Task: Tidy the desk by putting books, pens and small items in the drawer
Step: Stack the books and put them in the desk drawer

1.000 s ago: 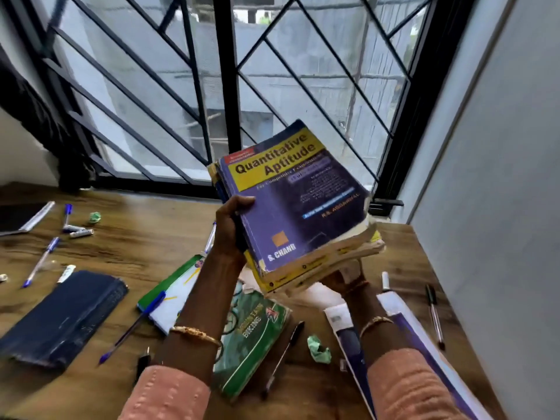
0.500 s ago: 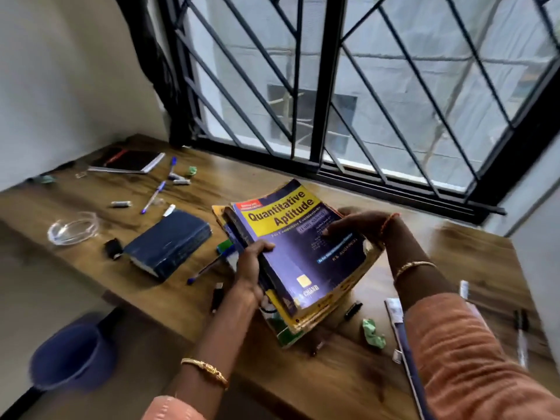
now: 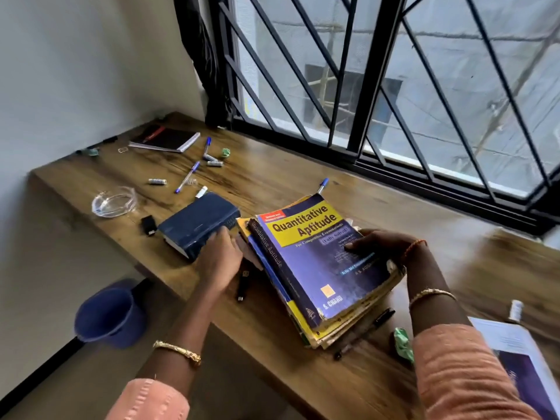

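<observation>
A stack of books (image 3: 321,268) is seen lying on the wooden desk (image 3: 272,183), topped by a purple and yellow book titled "Quantitative Aptitude". The right hand (image 3: 381,245) is laid on the far right part of that cover, at about 2 o'clock from the stack's middle, its fingers straight and flat on the cover. The left hand (image 3: 219,262) is placed at 9 o'clock from the stack, its fingers stretched forward and touching the near end of a thick blue book (image 3: 198,224), nothing being gripped. The 2 hands are held apart, with the stack between them. A black USB stick (image 3: 243,283) is seen just beside the left wrist. At 10 o'clock from the stack, 2 blue pens (image 3: 188,176), small batteries (image 3: 157,181), a glass ashtray (image 3: 113,202) and a black notebook (image 3: 165,139) are scattered on the desk. Another pen (image 3: 323,184) is seen at 12 o'clock. A black pen (image 3: 382,317) and a crumpled green scrap (image 3: 403,344) lie at 5 o'clock. A blue bucket (image 3: 106,313) stands on the floor at 8 o'clock.
</observation>
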